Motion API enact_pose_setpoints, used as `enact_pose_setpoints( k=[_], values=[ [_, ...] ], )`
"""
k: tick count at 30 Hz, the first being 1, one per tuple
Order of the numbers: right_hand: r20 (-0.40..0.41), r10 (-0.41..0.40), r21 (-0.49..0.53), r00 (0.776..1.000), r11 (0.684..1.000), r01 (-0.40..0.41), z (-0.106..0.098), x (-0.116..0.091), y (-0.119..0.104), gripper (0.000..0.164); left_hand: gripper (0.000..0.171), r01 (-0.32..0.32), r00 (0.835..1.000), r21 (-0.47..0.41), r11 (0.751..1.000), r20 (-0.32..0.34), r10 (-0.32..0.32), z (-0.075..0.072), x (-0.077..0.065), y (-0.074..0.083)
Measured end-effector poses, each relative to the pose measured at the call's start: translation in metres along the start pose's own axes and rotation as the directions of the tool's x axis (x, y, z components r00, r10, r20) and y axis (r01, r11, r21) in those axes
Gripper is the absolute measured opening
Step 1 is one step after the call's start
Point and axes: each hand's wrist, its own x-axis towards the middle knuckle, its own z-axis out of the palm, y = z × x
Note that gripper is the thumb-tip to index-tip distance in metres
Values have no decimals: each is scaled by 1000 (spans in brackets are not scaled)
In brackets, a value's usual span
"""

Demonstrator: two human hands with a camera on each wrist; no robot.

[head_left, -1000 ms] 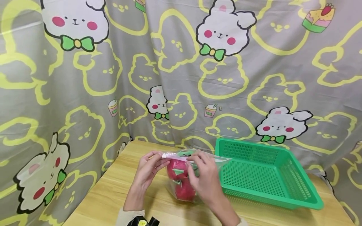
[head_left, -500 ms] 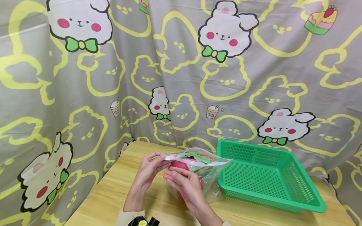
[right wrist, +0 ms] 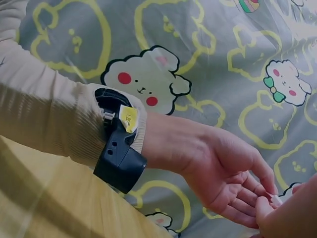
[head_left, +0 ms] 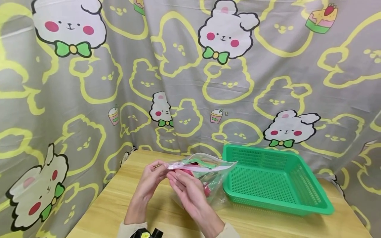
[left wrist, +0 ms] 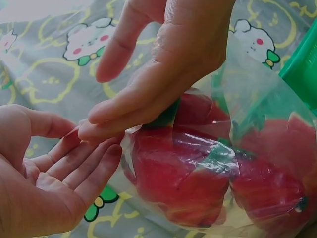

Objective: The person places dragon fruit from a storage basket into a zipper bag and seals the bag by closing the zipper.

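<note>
A clear zip bag stands on the table with red dragon fruits inside, green scales showing through the plastic. My left hand pinches the bag's top left corner between thumb and forefinger, by the white zip slider. In front of the bag, my right hand holds its fingers straight, their tips at the same corner near the left fingertips. Its thumb stands apart from the fingers in the left wrist view. The bag's mouth gapes toward the right. In the head view the right hand hides much of the fruit.
A green plastic basket with perforated walls stands right of the bag, close beside it. Under both is a wooden table. A grey cartoon-print curtain hangs behind and to the left. A black wrist camera is strapped to my left wrist.
My right hand has left the bag's top edge at the middle and come down and left to the corner. The left hand keeps its pinch. The head view has shifted slightly.
</note>
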Motion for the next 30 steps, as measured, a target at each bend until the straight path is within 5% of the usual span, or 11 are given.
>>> enact_pose_setpoints(
  k=[13,19,30],
  values=[
    [-131,40,114,991,993,-25,8,4,-3,32,13,-34,998,37,999,47,33,1,1,-5],
    [-211,58,145,976,989,-28,19,9,6,26,15,-90,988,73,993,133,80,-7,0,4],
    [-437,-49,29,898,997,69,33,18,23,13,18,-141,949,147,979,303,91,-15,4,10]
  ],
)
